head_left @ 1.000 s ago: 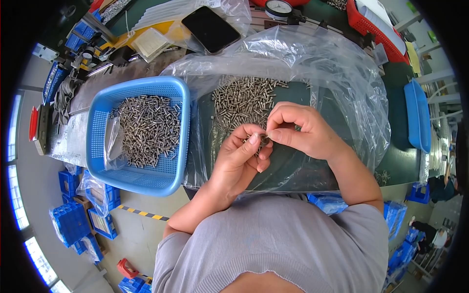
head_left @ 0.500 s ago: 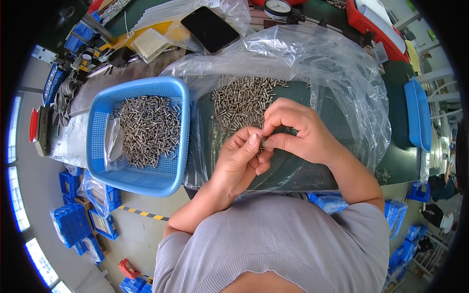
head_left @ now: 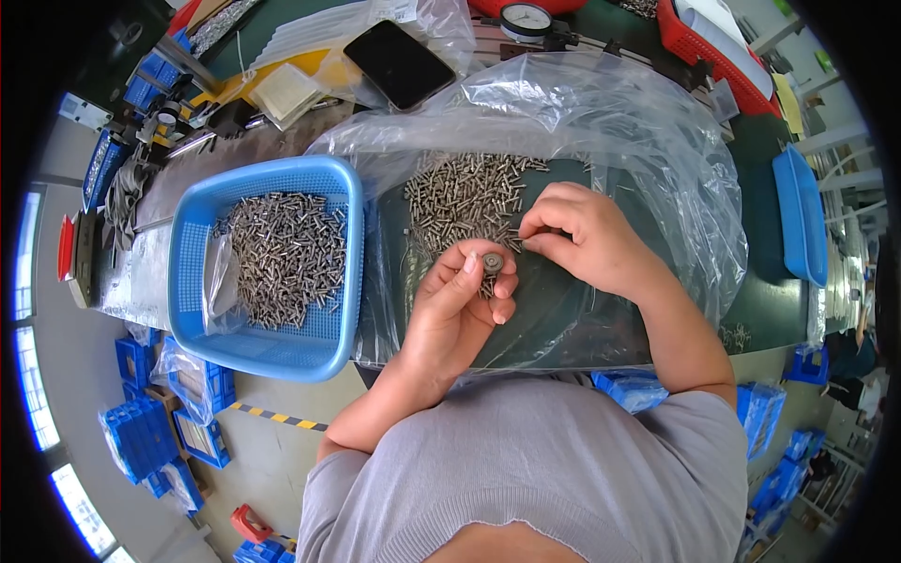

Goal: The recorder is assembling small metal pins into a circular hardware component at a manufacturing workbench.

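Observation:
My left hand (head_left: 455,296) is closed around a small round dark metal piece (head_left: 493,264) with a hole at its centre. Some small metal pins (head_left: 487,285) show in the curled fingers just below that piece. To its right, my right hand (head_left: 582,235) has thumb and forefinger pinched together at the edge of a heap of short metal pins (head_left: 460,197). Whatever lies between those fingertips is too small to make out. The heap rests on a clear plastic sheet (head_left: 657,178) over the green table.
A blue plastic basket (head_left: 352,281) with many similar pins and a clear bag stands on the left. Beyond the sheet lie a black phone (head_left: 400,64) and a dial gauge (head_left: 526,19). A red basket (head_left: 718,61) sits far right, and a blue tray (head_left: 800,216) along the right edge.
My right hand has drawn away from the left, slightly up and right, to the heap's edge. The round metal piece in my left hand is now uncovered.

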`<state>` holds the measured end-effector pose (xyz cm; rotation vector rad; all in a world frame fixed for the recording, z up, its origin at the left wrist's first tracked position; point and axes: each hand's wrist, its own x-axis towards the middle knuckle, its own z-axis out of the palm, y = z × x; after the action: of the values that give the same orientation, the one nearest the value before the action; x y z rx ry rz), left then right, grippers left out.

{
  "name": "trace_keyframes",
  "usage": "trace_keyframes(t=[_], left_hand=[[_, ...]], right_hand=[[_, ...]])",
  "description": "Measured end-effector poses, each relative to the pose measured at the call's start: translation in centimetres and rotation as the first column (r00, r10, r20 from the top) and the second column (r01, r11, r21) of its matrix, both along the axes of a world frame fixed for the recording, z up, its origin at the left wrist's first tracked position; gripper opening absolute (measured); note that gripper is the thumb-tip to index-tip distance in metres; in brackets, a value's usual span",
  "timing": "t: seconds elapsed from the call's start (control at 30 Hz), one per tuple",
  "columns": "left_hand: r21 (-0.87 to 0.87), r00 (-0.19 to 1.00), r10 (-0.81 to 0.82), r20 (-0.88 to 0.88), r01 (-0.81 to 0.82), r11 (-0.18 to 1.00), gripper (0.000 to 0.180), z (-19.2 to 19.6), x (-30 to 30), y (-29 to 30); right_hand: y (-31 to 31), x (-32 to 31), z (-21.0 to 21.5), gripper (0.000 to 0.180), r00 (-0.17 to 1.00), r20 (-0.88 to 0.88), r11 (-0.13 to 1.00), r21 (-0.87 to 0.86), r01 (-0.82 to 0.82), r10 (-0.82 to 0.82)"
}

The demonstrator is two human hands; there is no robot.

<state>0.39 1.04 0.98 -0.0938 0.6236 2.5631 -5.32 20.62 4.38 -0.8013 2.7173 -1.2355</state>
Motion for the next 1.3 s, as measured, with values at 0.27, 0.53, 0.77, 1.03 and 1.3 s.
trace_keyframes(t=[0.27, 0.53, 0.77, 1.03, 1.3], left_hand=[[0.023, 1.000, -0.009, -0.002, 0.009, 1.000, 0.020, 0.0, 0.0, 0.0], [0.033, 1.000, -0.005, -0.016, 0.006, 0.999, 0.015, -0.1, 0.1, 0.0], [-0.054, 0.999, -0.026, 0.025, 0.027, 0.998, 0.015, 0.5, 0.2, 0.1], [-0.075, 0.999, -0.032, 0.044, 0.035, 0.997, 0.014, 0.7, 0.1, 0.1], [-0.054, 0.997, -0.057, 0.060, 0.060, 0.997, 0.024, 0.4, 0.2, 0.0]], right_hand=[[0.0, -0.1, -0.6, 0.012, 0.992, -0.107, 0.986, 0.156, -0.051, 0.068], [-0.6, 0.7, 1.6, 0.008, 0.926, 0.352, 0.947, -0.322, -0.018, 0.137], [-1.2, 1.3, 1.3, 0.008, 0.886, 0.419, 0.894, -0.448, 0.010, 0.200], [-1.7, 1.6, 1.3, 0.013, 0.932, 0.328, 0.926, -0.376, -0.021, 0.154], [-1.6, 1.1, 1.0, 0.018, 0.966, 0.182, 0.924, -0.366, -0.107, 0.184]])
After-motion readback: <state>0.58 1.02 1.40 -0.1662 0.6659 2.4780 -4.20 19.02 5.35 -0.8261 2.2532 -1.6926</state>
